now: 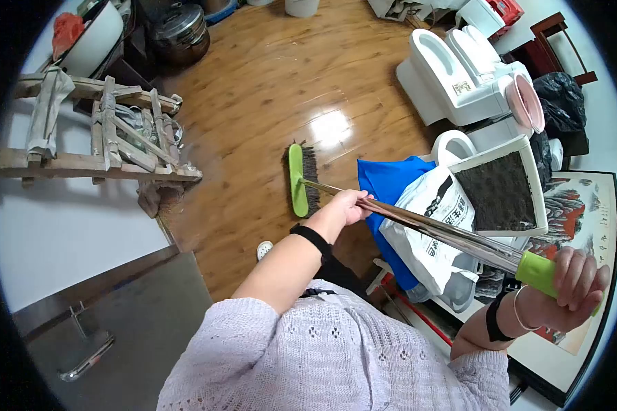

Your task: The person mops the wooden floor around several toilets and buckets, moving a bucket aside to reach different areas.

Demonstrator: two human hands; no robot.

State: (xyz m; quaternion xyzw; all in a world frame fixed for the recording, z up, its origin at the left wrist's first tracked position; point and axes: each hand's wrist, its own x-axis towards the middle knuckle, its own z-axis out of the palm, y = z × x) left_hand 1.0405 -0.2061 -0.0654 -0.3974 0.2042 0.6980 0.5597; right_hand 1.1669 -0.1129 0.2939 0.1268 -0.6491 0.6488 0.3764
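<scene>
I hold a broom with both hands. Its green head (297, 179) with dark bristles rests on the wooden floor (267, 89) ahead of me. My left hand (348, 205) grips the shiny metal handle (432, 229) partway down. My right hand (577, 282) is closed around the green grip at the handle's top end, low on the right. A black band sits on each wrist.
A wooden ladder (103, 130) lies at the left by a white wall. White appliances (459, 68), a blue bag (391, 185), a white printed bag (435, 226) and a framed painting (583, 205) crowd the right. A metal pot (179, 31) stands at the back.
</scene>
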